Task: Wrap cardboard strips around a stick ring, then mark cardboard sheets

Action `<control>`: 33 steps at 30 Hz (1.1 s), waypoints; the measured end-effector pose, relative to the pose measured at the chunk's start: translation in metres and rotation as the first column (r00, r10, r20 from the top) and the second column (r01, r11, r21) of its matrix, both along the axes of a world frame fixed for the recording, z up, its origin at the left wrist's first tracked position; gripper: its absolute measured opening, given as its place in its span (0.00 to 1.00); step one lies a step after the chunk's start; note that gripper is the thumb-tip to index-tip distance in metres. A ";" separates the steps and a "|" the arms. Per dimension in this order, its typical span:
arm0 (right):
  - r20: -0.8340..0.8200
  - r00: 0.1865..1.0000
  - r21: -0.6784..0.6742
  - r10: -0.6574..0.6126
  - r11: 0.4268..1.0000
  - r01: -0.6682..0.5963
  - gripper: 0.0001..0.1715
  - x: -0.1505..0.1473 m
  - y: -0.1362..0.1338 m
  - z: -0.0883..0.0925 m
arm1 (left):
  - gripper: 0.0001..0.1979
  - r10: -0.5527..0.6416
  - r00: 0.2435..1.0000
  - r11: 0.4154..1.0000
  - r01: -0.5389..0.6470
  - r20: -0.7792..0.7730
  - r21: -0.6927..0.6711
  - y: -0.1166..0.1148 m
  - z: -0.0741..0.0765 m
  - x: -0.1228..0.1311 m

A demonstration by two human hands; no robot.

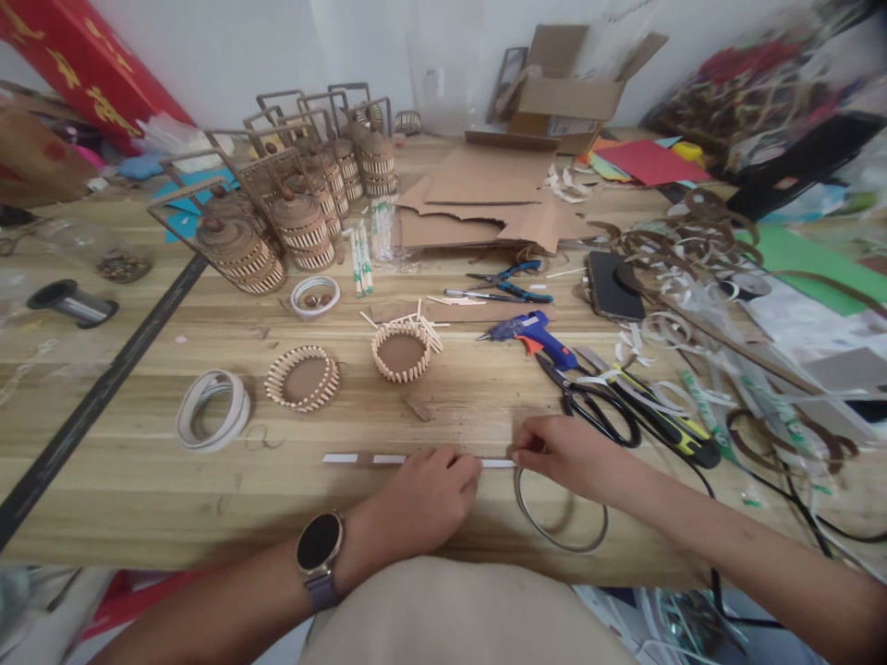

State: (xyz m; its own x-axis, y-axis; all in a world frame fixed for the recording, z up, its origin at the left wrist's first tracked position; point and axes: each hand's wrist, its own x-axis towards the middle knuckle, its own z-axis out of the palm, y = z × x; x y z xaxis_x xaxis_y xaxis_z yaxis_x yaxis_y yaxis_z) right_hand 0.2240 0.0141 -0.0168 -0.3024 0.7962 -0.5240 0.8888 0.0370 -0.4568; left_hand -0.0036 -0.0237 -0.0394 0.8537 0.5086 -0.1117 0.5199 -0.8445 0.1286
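- The left hand point(422, 499), fingers curled, presses the thin white-and-brown paper strip point(360, 458) onto the wooden table point(208, 517) near its front edge.
- The strip lies flat, long axis left-right; the right hand point(565, 454) pinches its right end.
- Beyond: black scissors point(569, 395), blue glue gun point(537, 334).

A round, black-faced wristwatch point(320, 543) with a silvery bezel and greyish-purple strap is worn behind the left hand point(422, 503) — both forearms are bare, and a beige cloth garment point(450, 619) is seen beneath.

Bright, even light; soft shadows beneath the hands; wide-angle bending at the edges; upper right corner blurred.
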 end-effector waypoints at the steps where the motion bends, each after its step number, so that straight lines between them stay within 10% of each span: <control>1: 0.007 1.000 0.002 -0.002 1.000 0.002 0.10 0.001 0.000 0.000 | 0.11 0.002 1.000 1.000 -0.002 0.002 0.002 0.000 0.000 0.000; 16: 0.045 0.998 0.012 0.053 0.998 -0.054 0.08 -0.006 -0.001 0.004 | 0.08 0.010 0.999 0.999 -0.011 -0.038 -0.039 0.007 0.010 0.002; 24: -0.160 0.987 0.023 0.026 0.999 -0.023 0.08 -0.007 -0.010 0.036 | 0.09 0.271 0.941 0.957 -0.240 0.203 -0.165 0.029 0.032 0.016; 33: -0.252 0.966 0.296 0.058 0.955 0.020 0.08 -0.016 -0.029 0.057 | 0.06 0.546 0.781 0.695 -0.220 0.304 -0.684 0.036 0.039 0.017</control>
State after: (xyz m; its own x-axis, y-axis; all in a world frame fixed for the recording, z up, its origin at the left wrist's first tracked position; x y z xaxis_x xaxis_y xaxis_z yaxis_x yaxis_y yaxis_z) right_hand 0.2076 -0.0153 0.0399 -0.4111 0.8954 -0.1707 0.7417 0.2197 -0.6337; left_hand 0.0134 0.0120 -0.0001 0.6197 0.7678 -0.1626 0.5166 -0.2431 0.8210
